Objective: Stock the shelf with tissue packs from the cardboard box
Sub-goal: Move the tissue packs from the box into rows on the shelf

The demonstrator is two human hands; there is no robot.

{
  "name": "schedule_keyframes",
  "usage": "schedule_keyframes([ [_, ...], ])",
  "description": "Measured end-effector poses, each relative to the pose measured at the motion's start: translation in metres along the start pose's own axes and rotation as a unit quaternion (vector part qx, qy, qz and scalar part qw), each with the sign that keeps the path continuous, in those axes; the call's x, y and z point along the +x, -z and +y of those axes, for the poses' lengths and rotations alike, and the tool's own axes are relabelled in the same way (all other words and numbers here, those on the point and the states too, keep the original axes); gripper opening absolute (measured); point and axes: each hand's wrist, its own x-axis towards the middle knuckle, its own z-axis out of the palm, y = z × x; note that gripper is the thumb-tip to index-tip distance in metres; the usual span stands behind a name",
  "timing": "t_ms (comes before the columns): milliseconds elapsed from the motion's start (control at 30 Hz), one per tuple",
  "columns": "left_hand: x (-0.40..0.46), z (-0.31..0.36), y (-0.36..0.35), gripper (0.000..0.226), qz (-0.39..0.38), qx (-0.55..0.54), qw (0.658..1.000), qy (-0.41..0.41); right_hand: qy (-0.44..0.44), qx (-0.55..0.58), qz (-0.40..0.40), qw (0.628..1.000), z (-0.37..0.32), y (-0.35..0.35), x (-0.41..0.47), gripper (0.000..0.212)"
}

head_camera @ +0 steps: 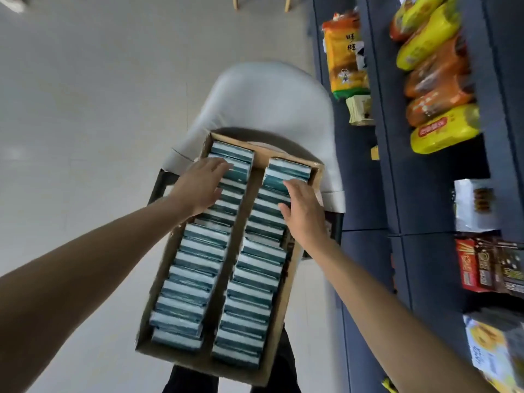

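Observation:
An open cardboard box (286,304) lies on a grey chair and holds two long rows of teal-and-white tissue packs (198,268), standing on edge. My left hand (198,185) reaches over the far end of the left row, its fingers straight and lying on the tops of the packs. Over the far part of the right row hovers my right hand (303,208), fingers extended and touching the packs near the box's right wall. Neither hand grips a pack. The dark blue shelf (394,165) stands to the right.
The grey chair (269,100) under the box has a rounded backrest at the far side. The shelf carries yellow and orange snack bags (436,80), an orange cracker bag (346,55) and dark red packets (490,268). Pale floor lies to the left.

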Motion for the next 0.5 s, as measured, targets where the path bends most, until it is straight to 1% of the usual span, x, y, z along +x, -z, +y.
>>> schedule_keyframes([
  [100, 0.025, -0.017, -0.029, 0.069, 0.000, 0.030, 0.999, 0.017, -0.037, -0.046, 0.006, 0.998, 0.008, -0.031, 0.019, 0.059],
  [133, 0.030, -0.020, -0.037, 0.070, 0.011, 0.040, 0.999, 0.016, -0.047, -0.061, 0.013, 0.997, 0.010, -0.038, 0.024, 0.059],
  [200, 0.032, -0.023, -0.049, 0.075, 0.034, 0.061, 0.998, 0.008, -0.058, -0.096, 0.031, 0.993, 0.012, -0.049, 0.033, 0.058],
  [267, 0.032, -0.024, -0.058, 0.081, 0.042, 0.084, 0.996, -0.002, -0.069, -0.123, 0.048, 0.989, 0.015, -0.056, 0.037, 0.056],
  [333, 0.032, -0.025, -0.061, 0.083, 0.047, 0.121, 0.992, -0.010, -0.082, -0.143, 0.059, 0.985, 0.016, -0.060, 0.040, 0.053],
  [400, 0.034, -0.027, -0.063, 0.078, 0.045, 0.151, 0.987, -0.013, -0.086, -0.168, 0.061, 0.980, 0.016, -0.060, 0.043, 0.041],
  [467, 0.036, -0.029, -0.061, 0.066, 0.045, 0.169, 0.985, -0.013, -0.082, -0.182, 0.063, 0.978, 0.014, -0.058, 0.042, 0.030],
  [500, 0.038, -0.030, -0.059, 0.059, 0.045, 0.169, 0.984, -0.011, -0.081, -0.179, 0.065, 0.978, 0.013, -0.057, 0.040, 0.028],
])
